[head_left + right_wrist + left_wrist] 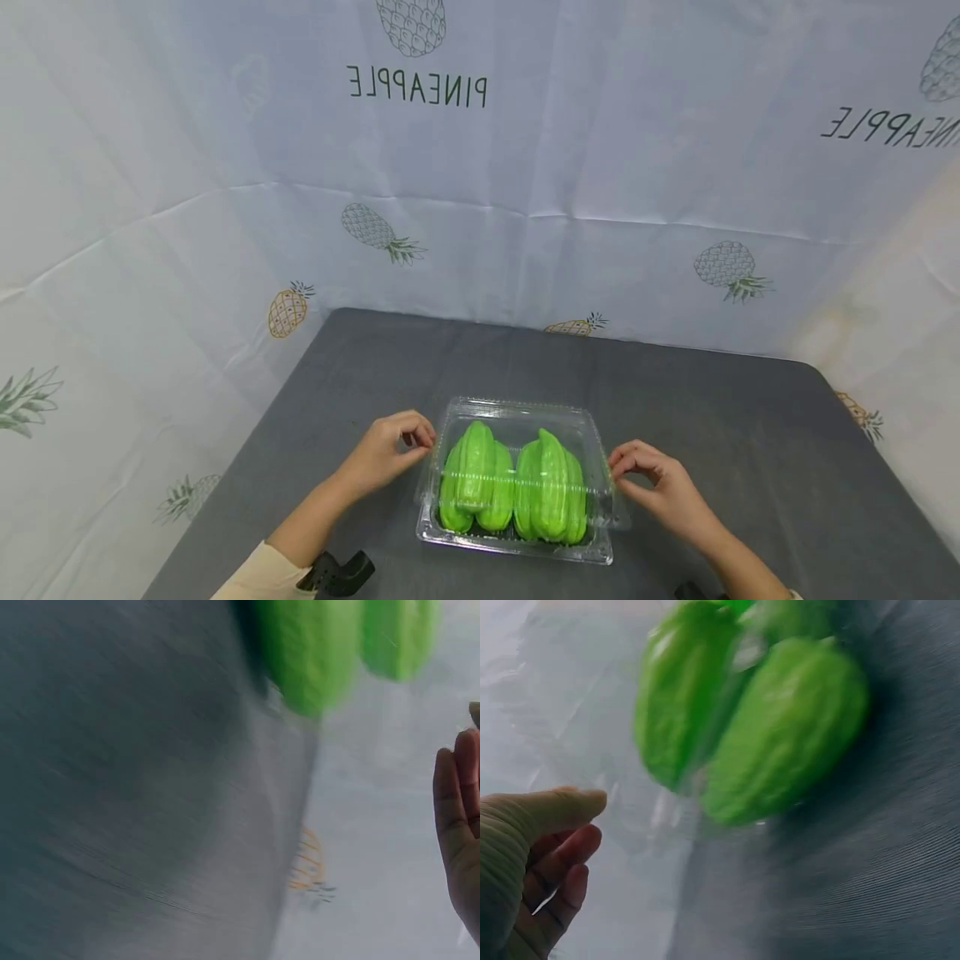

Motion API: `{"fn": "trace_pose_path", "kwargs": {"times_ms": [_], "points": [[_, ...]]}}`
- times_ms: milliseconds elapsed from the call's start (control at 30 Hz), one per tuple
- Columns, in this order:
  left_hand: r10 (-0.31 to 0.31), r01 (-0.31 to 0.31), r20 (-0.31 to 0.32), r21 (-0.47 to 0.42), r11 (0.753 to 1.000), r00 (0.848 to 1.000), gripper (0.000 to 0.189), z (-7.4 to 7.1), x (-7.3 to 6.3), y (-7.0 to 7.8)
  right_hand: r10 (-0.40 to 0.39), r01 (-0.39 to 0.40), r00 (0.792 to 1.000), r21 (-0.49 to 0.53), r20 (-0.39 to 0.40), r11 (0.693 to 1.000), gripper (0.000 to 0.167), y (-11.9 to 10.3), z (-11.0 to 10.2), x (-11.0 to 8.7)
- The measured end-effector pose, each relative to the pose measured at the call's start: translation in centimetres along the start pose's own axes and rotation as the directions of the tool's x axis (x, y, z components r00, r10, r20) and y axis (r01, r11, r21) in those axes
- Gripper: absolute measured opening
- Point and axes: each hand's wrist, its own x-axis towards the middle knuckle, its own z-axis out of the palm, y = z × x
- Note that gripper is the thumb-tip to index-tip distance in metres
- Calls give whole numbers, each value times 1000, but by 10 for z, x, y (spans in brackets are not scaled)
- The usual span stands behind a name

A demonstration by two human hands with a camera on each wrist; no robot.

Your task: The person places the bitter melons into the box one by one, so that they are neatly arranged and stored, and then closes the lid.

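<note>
A clear plastic hinged box [517,550] rests on the table, its transparent lid [517,410] standing over the contents. Inside lie bright green, ridged fruits [474,467] resembling star fruit, grouped in two clusters side by side. At the lid's left edge, my left hand [390,450] pinches with thumb and fingertips. Opposite it, my right hand [663,483] has its thumb and fingertips at the right edge. The left wrist view shows the left hand [540,855] beside the green fruits [787,727]. Only part of the right hand [461,817] appears in the right wrist view.
The dark grey table [750,433] spreads around the box. A white cloth [487,167] with printed pineapples hangs along its back and sides. Dark wrist straps [337,575] sit near both forearms.
</note>
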Motion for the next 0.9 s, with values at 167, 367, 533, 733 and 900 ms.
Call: {"fn": "trace_pose_path", "kwargs": {"times_ms": [167, 367, 533, 733, 900], "points": [[-45, 45, -17, 44, 998, 999, 24, 13, -24, 0, 31, -31, 1000, -25, -5, 999, 25, 6, 16, -23], [-132, 133, -23, 34, 991, 991, 26, 18, -39, 5, 101, -103, 994, -59, -30, 993, 21, 5, 24, -35], [-249, 250, 12, -20, 968, 968, 25, 22, -53, 15, 295, -309, 947, 107, 129, 945, 16, -1, 23, -40], [-370, 371, 46, -210, 905, 928, 45, 34, -76, 27, 342, -522, 841, 466, 419, 714, 30, -3, 25, -48], [-559, 540, 115, -477, 694, 821, 50, 46, -83, 40, 326, -558, 829, 625, 455, 546, 42, -4, 33, -57]]}}
